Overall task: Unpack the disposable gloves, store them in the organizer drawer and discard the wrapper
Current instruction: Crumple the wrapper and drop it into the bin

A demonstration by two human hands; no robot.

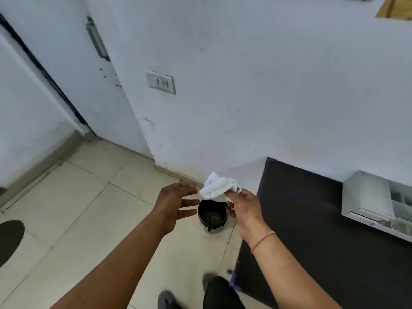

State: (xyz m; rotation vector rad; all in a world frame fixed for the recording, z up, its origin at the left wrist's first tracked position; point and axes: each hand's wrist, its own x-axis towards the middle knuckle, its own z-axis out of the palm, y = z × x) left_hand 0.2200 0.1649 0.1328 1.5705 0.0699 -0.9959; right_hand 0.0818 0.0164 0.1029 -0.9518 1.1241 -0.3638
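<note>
A crumpled white wrapper [217,186] is pinched in my right hand [244,207], held above a small round bin [213,217] with a dark liner that stands on the tiled floor by the wall. My left hand [176,202] hovers just left of the bin with its fingers spread, holding nothing, its fingertips close to the wrapper's left edge. At the right, a white organizer [370,197] sits on the black table [312,219], with a drawer partly pulled out. No gloves can be made out.
A white wall with a switch plate [160,82] rises behind the bin. A white door with a handle [97,39] is at the left. My shoes [167,299] and a dark trouser leg show at the bottom. A dark shape [10,239] lies at the left edge.
</note>
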